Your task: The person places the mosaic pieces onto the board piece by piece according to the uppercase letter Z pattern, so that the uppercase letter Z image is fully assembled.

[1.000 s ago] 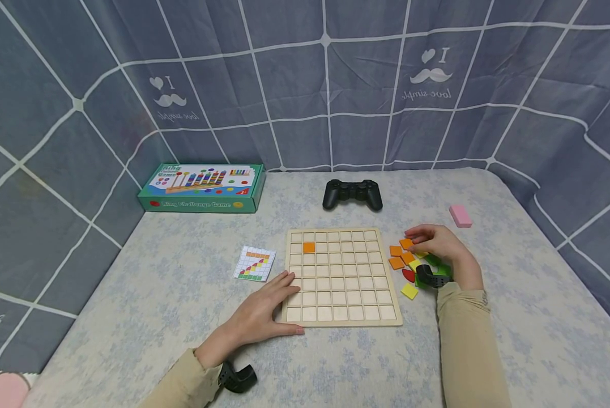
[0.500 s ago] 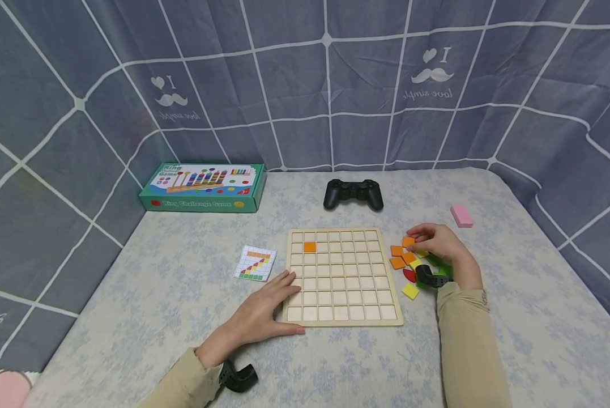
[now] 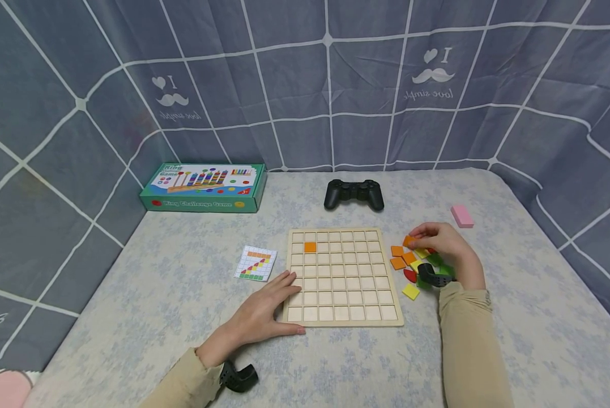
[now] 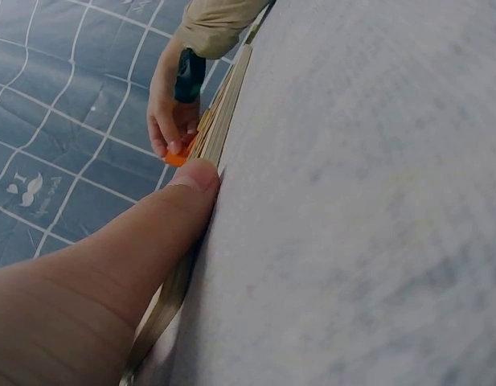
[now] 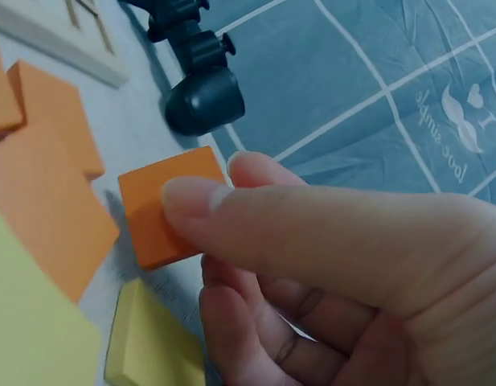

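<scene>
Grip comes first: my right hand (image 3: pixel 447 243) pinches an orange tile (image 5: pixel 143 233), thumb flat across its upper face and the other fingers beneath or behind it. That tile is at the far-left side of the loose heap, right of the wooden board (image 3: pixel 342 324). Whether it has fully left the surface (image 3: pixel 182 294) I cannot tell. One corner pokes out past my thumb, which I judge useful: a free edge is easier to line up than a covered one. Pressing hard would gain nothing; something so thin and smooth would sooner twist or slip, so light, even pressure seems best.

Neighbours need care. In the right wrist view other orange tiles (image 5: pixel 63 201) lie just beside the pinched one, and a yellow tile (image 5: pixel 155 342) sits close below it. Raising the tile cleanly, rather than sliding it, should keep the heap undisturbed.

My left hand (image 3: pixel 261 311) rests at the board's near-left corner, fingers spread over the left edge, thumb at the near rim, grasping no tile. That is good steadying, I think: firm enough against skidding, without tilting the frame. One orange tile (image 3: pixel 310 247) lies in the second row from the far side, second column from the left. The pattern card (image 3: pixel 255 263) lies uncovered for checking.
</scene>
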{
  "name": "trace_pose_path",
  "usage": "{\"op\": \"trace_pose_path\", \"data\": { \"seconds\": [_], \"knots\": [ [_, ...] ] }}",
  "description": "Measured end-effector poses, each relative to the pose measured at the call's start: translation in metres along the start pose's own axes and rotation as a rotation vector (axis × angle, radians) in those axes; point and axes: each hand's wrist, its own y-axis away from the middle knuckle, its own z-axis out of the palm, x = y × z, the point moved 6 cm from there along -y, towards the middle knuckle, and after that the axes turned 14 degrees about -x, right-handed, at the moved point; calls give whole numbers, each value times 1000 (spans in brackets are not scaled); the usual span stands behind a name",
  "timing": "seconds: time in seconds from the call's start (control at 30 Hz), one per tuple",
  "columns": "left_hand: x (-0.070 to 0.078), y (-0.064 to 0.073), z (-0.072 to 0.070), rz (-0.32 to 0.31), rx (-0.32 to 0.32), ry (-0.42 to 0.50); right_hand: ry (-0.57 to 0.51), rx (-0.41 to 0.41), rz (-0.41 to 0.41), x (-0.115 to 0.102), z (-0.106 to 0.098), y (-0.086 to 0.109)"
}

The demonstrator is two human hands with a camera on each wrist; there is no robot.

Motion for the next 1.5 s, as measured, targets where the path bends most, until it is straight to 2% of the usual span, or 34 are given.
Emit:
{"op": "trace_pose_path", "data": {
  "seconds": [0.2, 0.57, 0.77, 0.9, 1.13, 1.27, 1.37, 1.5],
  "knots": [
    [-1, 0, 0, -5, -5, 0, 44, 23, -7, -16, 0, 0],
    [-2, 1, 1, -3, 1, -6, 100, 67, -126, -61, 9, -4],
    [-2, 1, 1, -4, 6, -11, 22, 114, -201, -86, 20, -6],
    [-3, 1, 1, -6, 6, -11, -6, 128, -239, -98, 31, -13],
    [-3, 1, 1, -11, 5, -8, -20, 82, -296, -111, 58, -32],
    [-2, 1, 1, -11, 4, -6, -6, 85, -335, -119, 77, -42],
    [-2, 1, 0, -7, 3, 0, 17, 79, -348, -120, 91, -50],
    [-1, 0, 1, -6, -2, 4, 68, 39, -326, -113, 108, -61]
  ]
}}
